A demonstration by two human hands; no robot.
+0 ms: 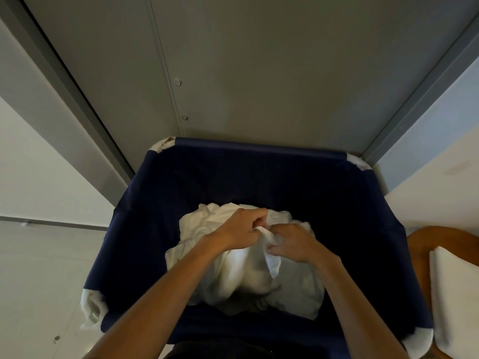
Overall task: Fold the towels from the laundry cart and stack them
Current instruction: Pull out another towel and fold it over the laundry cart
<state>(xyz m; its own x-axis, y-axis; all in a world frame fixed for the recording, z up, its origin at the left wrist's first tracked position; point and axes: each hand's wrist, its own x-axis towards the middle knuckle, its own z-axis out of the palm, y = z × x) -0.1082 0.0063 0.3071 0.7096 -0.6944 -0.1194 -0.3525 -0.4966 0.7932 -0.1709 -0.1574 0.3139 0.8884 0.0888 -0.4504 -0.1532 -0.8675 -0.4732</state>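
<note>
Grey metal wall panel: behind the cart. Laundry cart: navy fabric, white padding at its corners. Towels: white, crumpled heap inside the cart. Left hand: over the heap, fingers curled, pinching a raised towel edge. Right hand: just beside it, fingers clamped on the same edge. Wooden table: right of the cart, bearing a folded white cloth.

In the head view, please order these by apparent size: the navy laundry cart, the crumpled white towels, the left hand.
Largest: the navy fabric laundry cart.
Then the crumpled white towels inside it.
Smallest: the left hand, though it is nearer the camera.
</note>
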